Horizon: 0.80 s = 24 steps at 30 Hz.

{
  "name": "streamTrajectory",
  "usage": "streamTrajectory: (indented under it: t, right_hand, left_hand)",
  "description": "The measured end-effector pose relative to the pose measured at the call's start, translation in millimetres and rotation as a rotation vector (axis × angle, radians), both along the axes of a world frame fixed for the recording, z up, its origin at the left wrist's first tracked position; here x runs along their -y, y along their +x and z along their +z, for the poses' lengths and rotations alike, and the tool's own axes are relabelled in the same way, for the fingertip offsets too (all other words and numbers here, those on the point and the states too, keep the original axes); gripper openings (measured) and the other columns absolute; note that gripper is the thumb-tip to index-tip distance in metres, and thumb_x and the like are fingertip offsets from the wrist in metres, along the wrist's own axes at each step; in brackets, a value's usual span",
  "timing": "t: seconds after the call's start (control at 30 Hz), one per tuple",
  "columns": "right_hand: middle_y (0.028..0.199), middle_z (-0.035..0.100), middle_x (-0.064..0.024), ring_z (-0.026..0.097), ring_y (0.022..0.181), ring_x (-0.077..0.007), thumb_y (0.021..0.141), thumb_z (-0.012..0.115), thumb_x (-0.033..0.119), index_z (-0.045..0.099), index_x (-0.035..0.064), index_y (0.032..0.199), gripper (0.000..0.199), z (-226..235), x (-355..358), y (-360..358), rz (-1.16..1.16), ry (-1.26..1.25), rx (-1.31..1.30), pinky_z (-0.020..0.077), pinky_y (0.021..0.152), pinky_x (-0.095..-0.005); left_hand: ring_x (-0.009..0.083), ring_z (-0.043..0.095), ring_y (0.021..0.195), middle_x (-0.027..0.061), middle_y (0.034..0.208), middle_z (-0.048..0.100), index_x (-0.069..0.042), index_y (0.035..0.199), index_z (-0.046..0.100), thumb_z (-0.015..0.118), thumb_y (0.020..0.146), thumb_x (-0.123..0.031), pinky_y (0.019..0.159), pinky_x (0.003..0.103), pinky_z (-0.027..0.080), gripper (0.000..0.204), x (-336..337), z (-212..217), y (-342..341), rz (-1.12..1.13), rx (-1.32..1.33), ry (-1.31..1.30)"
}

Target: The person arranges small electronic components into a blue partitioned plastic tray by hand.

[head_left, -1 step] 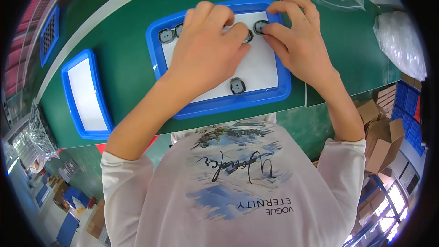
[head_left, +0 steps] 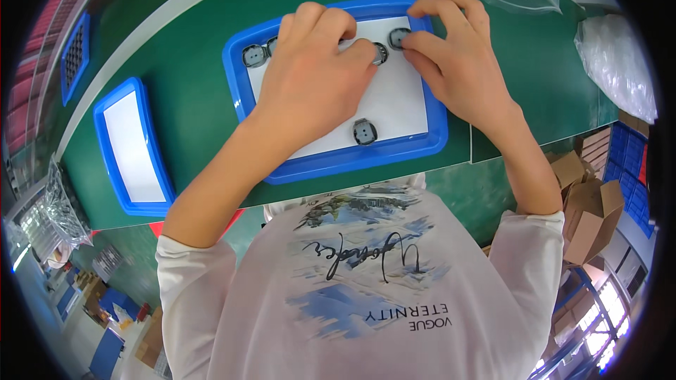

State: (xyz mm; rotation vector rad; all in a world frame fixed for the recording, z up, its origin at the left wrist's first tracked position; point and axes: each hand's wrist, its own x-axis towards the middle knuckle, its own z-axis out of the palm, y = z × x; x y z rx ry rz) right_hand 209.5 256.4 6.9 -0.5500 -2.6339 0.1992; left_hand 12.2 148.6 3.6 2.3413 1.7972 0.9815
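Dark grey rounded component (head_left: 398, 39): on the white sheet (head_left: 403, 102), blue tray's (head_left: 438, 123) far right corner. Your right hand (head_left: 465, 56) has its fingertips at the edge, narrowly parted; cannot tell if gripping. Your left hand (head_left: 310, 74), curled over the tray's far middle, is beside a second component (head_left: 381, 53); pinch cannot be told. Third component (head_left: 365, 131): tray's near side, right of middle.

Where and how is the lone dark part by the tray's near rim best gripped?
Probably by its left and right edges, from above: the dark part lies with bare white sheet on both sides, while the blue tray's near rim sits close and could crowd a grip from the person's side.
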Motion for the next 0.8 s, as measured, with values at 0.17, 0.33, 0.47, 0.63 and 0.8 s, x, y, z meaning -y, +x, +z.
streamTrajectory:
  t: [0.17,0.33,0.47,0.63,0.8]
  right_hand:
    - [0.123,0.060,-0.0047,0.046,0.131,-0.0342,0.078,0.079,0.007,0.073,0.0067,0.093,0.016,6.7,-12.8,-10.7,0.039,-0.014,0.051,0.0429,0.104,-0.0440]
    - [0.116,0.059,-0.0152,0.050,0.117,-0.0378,0.081,0.074,0.011,0.070,0.0041,0.103,0.024,17.2,-22.8,-13.9,0.139,-0.096,0.045,0.0416,0.101,-0.0467]
    - [0.114,0.060,-0.0153,0.051,0.116,-0.0356,0.078,0.074,0.011,0.071,0.0013,0.085,0.013,23.5,-16.9,-22.6,0.129,-0.248,-0.028,0.0429,0.099,-0.0442]
    - [0.113,0.060,-0.0151,0.053,0.113,-0.0348,0.079,0.076,0.009,0.070,0.0030,0.095,0.018,18.1,-26.6,-17.4,0.201,-0.088,0.013,0.0454,0.095,-0.0427]
    - [0.121,0.064,-0.0085,0.060,0.112,-0.0297,0.085,0.076,0.011,0.071,0.0049,0.105,0.021,17.1,-58.6,15.4,-0.118,-0.132,-0.148,0.0487,0.097,-0.0368]
  left_hand:
    - [0.0279,0.051,0.099,0.0079,0.097,0.056,-0.005,0.073,0.070,0.074,0.072,-0.006,0.083,0.041,0.043,0.005,-14.4,-4.7,-1.8,0.021,-0.099,0.072]
    - [0.0282,0.051,0.099,0.0082,0.097,0.057,-0.004,0.072,0.070,0.072,0.071,-0.004,0.084,0.041,0.043,0.003,-17.4,-5.8,-12.1,0.027,-0.117,0.084]
    - [0.0281,0.051,0.100,0.0083,0.096,0.057,-0.004,0.075,0.071,0.074,0.072,-0.005,0.085,0.041,0.043,0.005,-19.3,-3.9,-10.1,-0.003,-0.048,0.068]
    - [0.0283,0.051,0.101,0.0081,0.098,0.057,-0.006,0.083,0.073,0.077,0.072,-0.007,0.085,0.041,0.043,0.012,-20.8,-6.6,-13.9,-0.008,-0.104,0.065]
    - [0.0286,0.052,0.099,0.0085,0.100,0.056,-0.007,0.096,0.072,0.077,0.074,-0.008,0.084,0.042,0.044,0.023,2.4,13.4,-13.8,-0.054,0.045,0.003]
